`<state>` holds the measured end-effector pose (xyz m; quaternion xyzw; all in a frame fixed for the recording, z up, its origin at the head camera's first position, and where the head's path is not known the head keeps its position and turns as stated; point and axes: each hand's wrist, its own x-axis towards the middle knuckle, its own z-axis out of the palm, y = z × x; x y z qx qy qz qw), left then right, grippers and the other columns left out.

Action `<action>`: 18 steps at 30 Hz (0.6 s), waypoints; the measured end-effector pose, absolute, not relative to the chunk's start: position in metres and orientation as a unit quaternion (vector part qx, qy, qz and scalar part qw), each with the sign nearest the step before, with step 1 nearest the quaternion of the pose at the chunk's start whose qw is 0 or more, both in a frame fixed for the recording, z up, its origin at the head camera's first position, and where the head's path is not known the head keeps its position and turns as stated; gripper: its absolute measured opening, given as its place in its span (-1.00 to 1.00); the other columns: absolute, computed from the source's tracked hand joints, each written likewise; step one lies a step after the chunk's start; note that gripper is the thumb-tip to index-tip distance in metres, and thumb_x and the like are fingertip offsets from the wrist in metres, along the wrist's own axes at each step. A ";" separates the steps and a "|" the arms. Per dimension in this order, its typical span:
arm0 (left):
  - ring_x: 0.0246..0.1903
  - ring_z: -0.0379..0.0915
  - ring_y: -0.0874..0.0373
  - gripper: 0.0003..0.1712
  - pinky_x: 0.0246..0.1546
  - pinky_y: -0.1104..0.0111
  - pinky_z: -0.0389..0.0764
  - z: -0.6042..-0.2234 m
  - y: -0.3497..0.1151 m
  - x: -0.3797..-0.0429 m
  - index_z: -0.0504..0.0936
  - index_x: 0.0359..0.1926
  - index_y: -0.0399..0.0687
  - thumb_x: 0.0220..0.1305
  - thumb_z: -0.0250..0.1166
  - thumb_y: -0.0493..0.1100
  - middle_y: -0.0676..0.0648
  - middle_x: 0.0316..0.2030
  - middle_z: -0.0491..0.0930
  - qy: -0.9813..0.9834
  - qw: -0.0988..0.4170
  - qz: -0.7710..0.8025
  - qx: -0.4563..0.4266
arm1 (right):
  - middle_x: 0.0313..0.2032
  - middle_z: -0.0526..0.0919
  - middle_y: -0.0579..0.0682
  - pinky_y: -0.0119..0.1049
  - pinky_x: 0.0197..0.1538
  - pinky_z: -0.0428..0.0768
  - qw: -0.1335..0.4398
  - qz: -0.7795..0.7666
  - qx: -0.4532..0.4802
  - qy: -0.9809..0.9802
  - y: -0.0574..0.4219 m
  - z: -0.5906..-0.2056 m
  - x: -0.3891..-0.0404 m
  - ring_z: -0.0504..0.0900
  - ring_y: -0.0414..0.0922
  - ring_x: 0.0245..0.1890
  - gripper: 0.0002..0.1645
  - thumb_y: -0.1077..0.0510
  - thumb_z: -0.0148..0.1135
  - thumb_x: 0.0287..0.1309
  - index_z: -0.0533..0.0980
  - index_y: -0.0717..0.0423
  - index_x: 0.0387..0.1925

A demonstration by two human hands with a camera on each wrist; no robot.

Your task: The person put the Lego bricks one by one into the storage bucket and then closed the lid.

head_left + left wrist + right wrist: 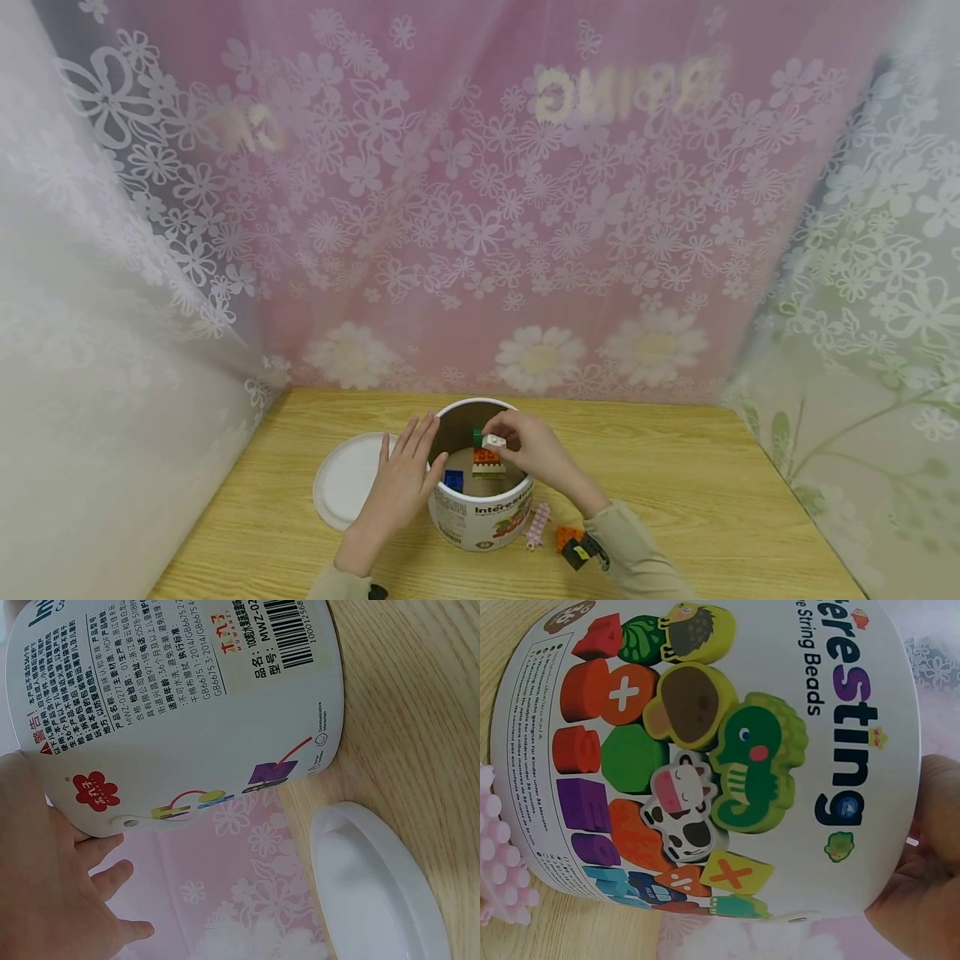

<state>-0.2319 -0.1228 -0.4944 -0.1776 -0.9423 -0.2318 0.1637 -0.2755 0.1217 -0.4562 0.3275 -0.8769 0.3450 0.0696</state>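
Note:
A round white bucket (pixel 480 521) with printed sides stands on the table. My left hand (pixel 402 479) lies against its left rim, fingers extended; in the left wrist view the same hand (pixel 56 877) touches the bucket's side. My right hand (pixel 534 450) reaches over the right rim and pinches a small white block (pixel 493 441) above the inside. A green block (pixel 477 437) shows right beside the white one; whether they are joined I cannot tell. Below them in the bucket are an orange block (pixel 486 457), a cream block (pixel 489 472) and a blue block (pixel 453 479).
A white lid (pixel 347 479) lies left of the bucket. On the right, a pink studded piece (pixel 537 525) lies near the bucket's base. Orange (pixel 567 536) and black blocks (pixel 576 553) sit by the right sleeve. Flowered curtains (pixel 480 208) enclose the wooden table (pixel 660 467).

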 end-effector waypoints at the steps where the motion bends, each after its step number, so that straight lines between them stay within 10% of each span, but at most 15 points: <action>1: 0.54 -0.01 -0.14 -0.28 0.44 -0.32 -0.12 -0.494 -0.123 -0.232 0.21 0.56 -0.13 0.59 -0.03 0.16 -0.12 0.54 0.17 -0.942 0.164 -0.232 -0.178 | -0.19 0.67 -0.09 -0.26 -0.12 0.69 0.071 0.344 0.327 -0.877 0.121 -0.456 -0.276 0.67 -0.13 -0.22 -0.79 0.25 0.40 0.24 0.64 0.08 -0.08; 18: 0.54 0.00 -0.15 -0.29 0.44 -0.33 -0.12 -0.493 -0.123 -0.231 0.20 0.56 -0.13 0.58 0.03 0.11 -0.13 0.54 0.17 -0.943 0.162 -0.231 -0.179 | -0.06 0.71 0.10 -0.14 -0.03 0.70 0.071 0.419 0.316 -0.848 0.123 -0.454 -0.274 0.72 -0.03 -0.13 -0.72 0.31 0.31 0.31 0.61 0.13 0.04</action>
